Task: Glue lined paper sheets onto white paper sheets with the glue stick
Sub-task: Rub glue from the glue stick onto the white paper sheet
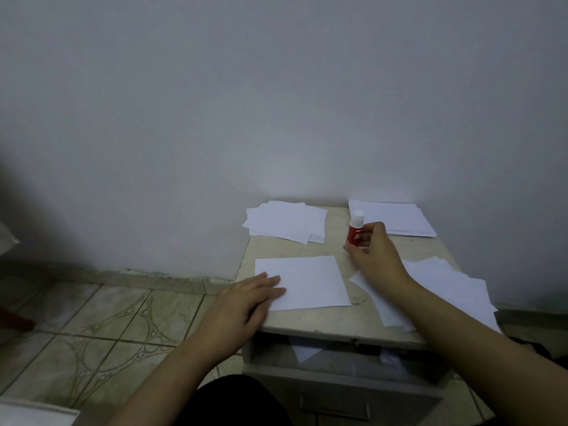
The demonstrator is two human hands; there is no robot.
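Three paper piles (287,222) ring a worn table (322,324); right fingers (367,238) pinch glue stick (355,228).

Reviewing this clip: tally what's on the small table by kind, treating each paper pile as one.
Paper piles: 3 (back left, back right, front right)
Single paper sheets: 1
Glue sticks: 1
Total: 5
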